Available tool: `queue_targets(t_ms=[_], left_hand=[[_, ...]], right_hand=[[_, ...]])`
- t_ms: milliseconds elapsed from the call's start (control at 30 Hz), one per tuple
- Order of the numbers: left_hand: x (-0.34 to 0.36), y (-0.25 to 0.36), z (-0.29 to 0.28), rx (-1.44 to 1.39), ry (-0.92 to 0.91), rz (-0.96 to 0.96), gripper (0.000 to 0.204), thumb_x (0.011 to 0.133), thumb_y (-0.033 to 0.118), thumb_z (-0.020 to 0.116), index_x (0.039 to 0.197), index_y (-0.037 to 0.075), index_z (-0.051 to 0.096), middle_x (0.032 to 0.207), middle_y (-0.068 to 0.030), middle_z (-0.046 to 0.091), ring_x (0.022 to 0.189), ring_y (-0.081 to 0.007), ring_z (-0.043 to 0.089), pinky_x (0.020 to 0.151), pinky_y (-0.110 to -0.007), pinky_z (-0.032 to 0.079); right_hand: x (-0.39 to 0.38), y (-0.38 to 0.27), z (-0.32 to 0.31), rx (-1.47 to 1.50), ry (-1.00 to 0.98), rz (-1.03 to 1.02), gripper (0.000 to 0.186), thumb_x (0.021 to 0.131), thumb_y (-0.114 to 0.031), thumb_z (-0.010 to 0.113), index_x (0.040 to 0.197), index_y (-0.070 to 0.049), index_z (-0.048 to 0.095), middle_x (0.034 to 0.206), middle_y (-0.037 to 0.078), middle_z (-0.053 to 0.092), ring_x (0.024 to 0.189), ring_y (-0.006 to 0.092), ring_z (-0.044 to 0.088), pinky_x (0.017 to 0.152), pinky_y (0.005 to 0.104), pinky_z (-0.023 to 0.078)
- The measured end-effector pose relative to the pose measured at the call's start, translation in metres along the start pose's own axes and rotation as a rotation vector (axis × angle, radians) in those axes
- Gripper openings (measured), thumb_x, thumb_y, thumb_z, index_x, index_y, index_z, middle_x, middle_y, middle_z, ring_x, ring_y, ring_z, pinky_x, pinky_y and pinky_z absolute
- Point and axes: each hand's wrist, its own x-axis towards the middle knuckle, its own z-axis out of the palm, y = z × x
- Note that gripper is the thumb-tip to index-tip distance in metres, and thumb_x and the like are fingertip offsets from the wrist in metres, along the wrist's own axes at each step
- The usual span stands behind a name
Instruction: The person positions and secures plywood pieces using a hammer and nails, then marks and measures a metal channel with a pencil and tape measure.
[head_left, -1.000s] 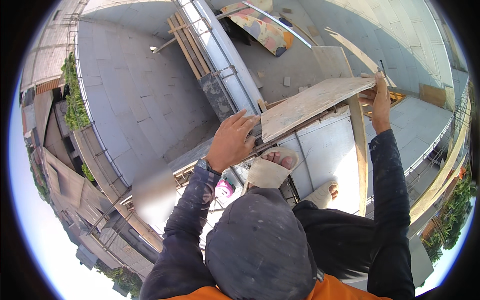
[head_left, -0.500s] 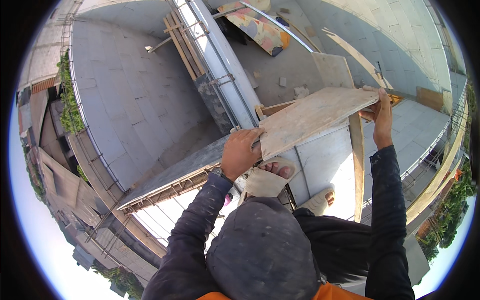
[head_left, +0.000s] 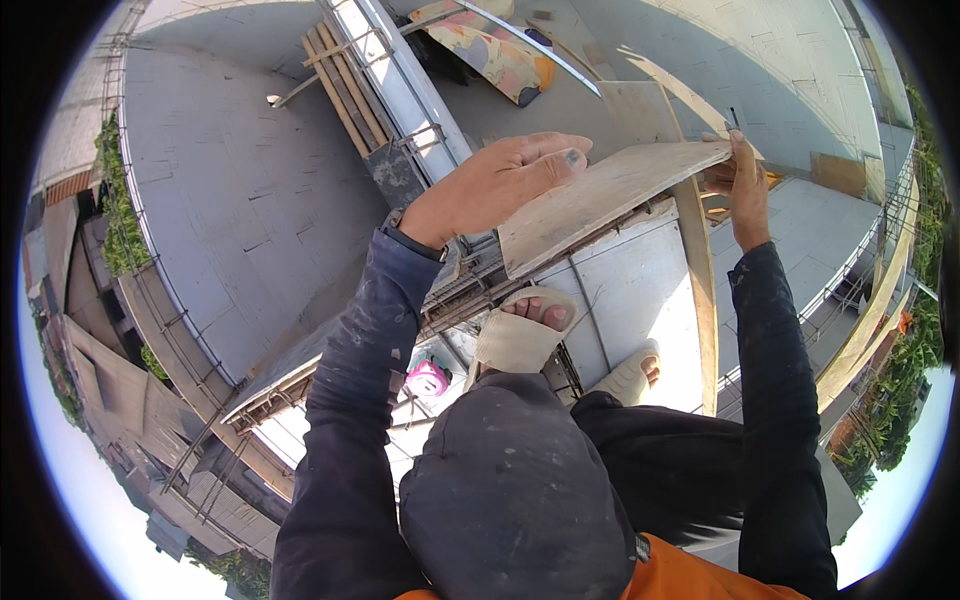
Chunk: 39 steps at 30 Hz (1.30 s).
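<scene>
A weathered plywood board lies tilted in front of me, above a narrow wall top. My right hand grips its far right corner, with the thumb along the edge and the other fingers partly hidden beneath. My left hand is raised over the board's left end, fingers stretched out to the right and holding nothing. Whether its fingertips touch the board cannot be told from here. My feet, in beige sandals, stand just below the board.
A round pink-and-white object lies left of my feet. Beyond the board are a long metal-edged beam, stacked timber strips and a patterned sheet. Rebar and a curved wooden strip run close by, with deep drops between block walls.
My left hand has let go of the board's near left corner and risen over its left end, fingers extended. In the picture, the board and my right hand sit a little higher and further left.
</scene>
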Motion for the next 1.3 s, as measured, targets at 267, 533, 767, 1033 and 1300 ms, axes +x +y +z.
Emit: queue_targets(t_ms=[267, 533, 767, 1033, 1300], left_hand=[[0.087, 0.030, 0.056, 0.486, -0.390, -0.042, 0.104, 0.087, 0.061, 0.075, 0.155, -0.009, 0.040, 0.147, -0.0332, 0.054, 0.139, -0.0379, 0.054, 0.115, -0.040, 0.043], [0.087, 0.031, 0.056, 0.437, -0.428, -0.314, 0.063, 0.094, 0.025, 0.067, 0.147, -0.005, 0.048, 0.132, -0.0136, 0.064, 0.114, -0.0194, 0.062, 0.097, -0.032, 0.051], [0.109, 0.043, 0.050, 0.425, -0.479, -0.594, 0.075, 0.098, 0.040, 0.065, 0.157, 0.003, 0.036, 0.143, -0.0152, 0.055, 0.129, -0.0278, 0.059, 0.097, -0.041, 0.058], [0.169, 0.051, 0.058, 0.454, -0.548, -0.692, 0.094, 0.096, 0.076, 0.045, 0.164, 0.013, 0.030, 0.158, -0.0151, 0.043, 0.147, -0.0344, 0.041, 0.111, -0.057, 0.042], [0.197, 0.097, 0.057, 0.291, -0.305, -0.722, 0.079, 0.107, 0.059, 0.041, 0.164, 0.006, 0.031, 0.166, -0.0232, 0.034, 0.153, -0.0411, 0.032, 0.122, -0.058, 0.032]], right_hand=[[-0.005, -0.013, -0.086, -0.633, -0.204, -0.221, 0.110, 0.090, -0.092, 0.033, 0.142, 0.000, 0.063, 0.139, 0.031, 0.062, 0.133, 0.0430, 0.060, 0.103, 0.0511, 0.055], [-0.221, 0.048, -0.296, -0.745, -0.077, -0.102, 0.073, 0.102, -0.067, 0.044, 0.130, -0.005, 0.070, 0.124, 0.022, 0.071, 0.109, 0.0322, 0.071, 0.094, 0.0456, 0.060], [-0.563, 0.168, -0.361, -0.360, 0.806, 0.476, 0.078, 0.100, -0.075, 0.047, 0.106, -0.004, 0.078, 0.098, 0.017, 0.077, 0.097, 0.0257, 0.076, 0.094, 0.0435, 0.062], [-0.691, 0.310, 0.110, 0.690, 0.038, 0.904, 0.063, 0.104, -0.059, 0.052, 0.135, -0.005, 0.068, 0.119, 0.014, 0.075, 0.111, 0.0300, 0.071, 0.091, 0.0422, 0.059], [-0.660, 0.294, 0.025, -0.153, 1.020, 1.240, 0.051, 0.091, -0.032, 0.071, 0.136, -0.009, 0.061, 0.138, 0.017, 0.061, 0.131, 0.0370, 0.056, 0.111, 0.0459, 0.044]])
